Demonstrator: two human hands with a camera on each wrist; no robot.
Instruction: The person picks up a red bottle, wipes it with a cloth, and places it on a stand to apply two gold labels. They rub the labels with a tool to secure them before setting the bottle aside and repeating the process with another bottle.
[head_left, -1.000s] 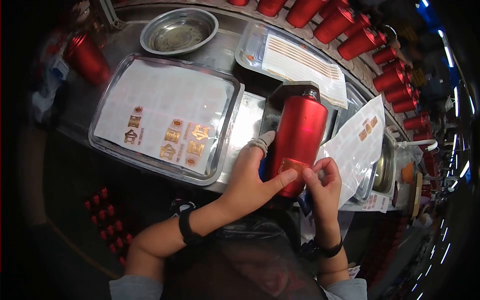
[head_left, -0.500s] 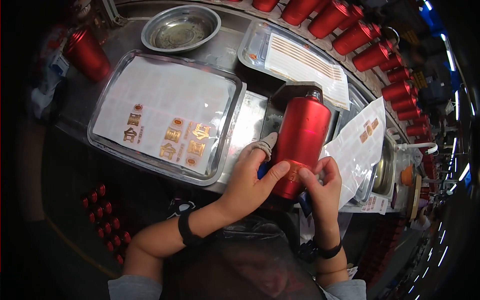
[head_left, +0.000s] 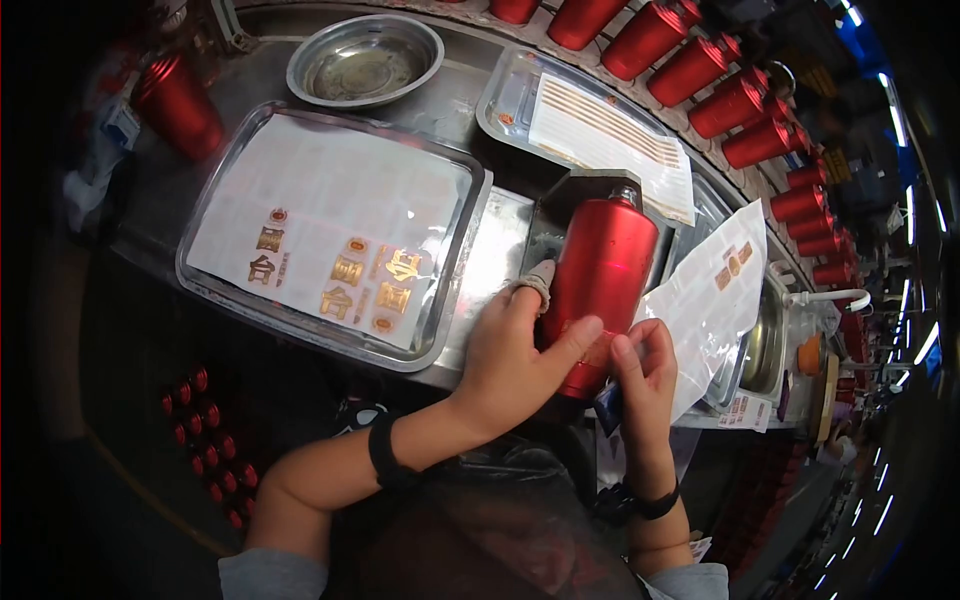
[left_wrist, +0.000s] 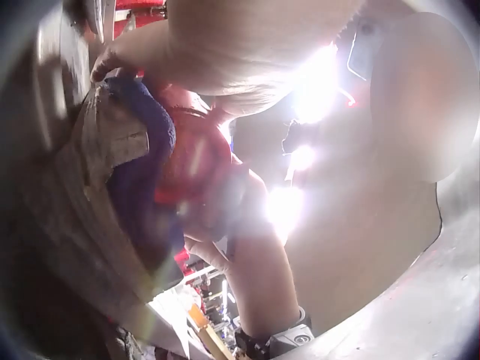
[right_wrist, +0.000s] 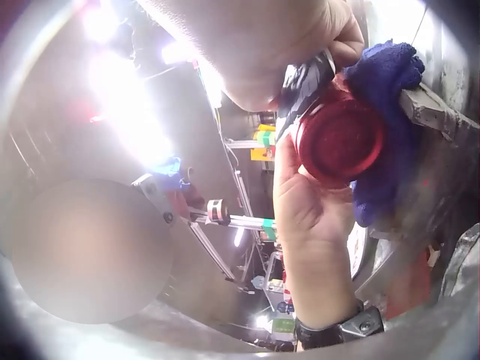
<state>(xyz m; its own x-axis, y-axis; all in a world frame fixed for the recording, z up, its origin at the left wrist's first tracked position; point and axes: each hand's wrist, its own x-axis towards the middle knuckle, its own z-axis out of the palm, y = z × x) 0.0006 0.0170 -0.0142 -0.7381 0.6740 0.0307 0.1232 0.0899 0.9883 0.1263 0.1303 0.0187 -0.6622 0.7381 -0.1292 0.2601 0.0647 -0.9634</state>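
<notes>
A red metallic bottle [head_left: 610,250] leans on a cradle, with blue cloth [right_wrist: 390,82] under it. My left hand [head_left: 505,360] grips the bottle's left side, its thumb lying over a gold-toned decal [head_left: 597,350] low on the bottle. A pale finger cot [head_left: 535,285] covers one left fingertip. My right hand [head_left: 648,385] is at the bottle's lower right, thumb tip by the decal's edge and index finger bent. In the right wrist view its fingers hold a dark, shiny flat piece [right_wrist: 306,82]; the round red base of the bottle shows beside it.
To the left lies a metal tray [head_left: 440,335] with a sheet of gold character decals [head_left: 345,280]. Behind it stands a metal basin [head_left: 365,65]. Another tray [head_left: 495,110] bears striped sheets. A decal sheet [head_left: 715,310] lies right, before a sink [head_left: 765,345]. Red bottles [head_left: 650,40] line the back.
My left thumb has slid a little up and to the right over the decal, covering more of it. My right hand has shifted slightly and stays beside the decal. The bottle keeps nearly the same place.
</notes>
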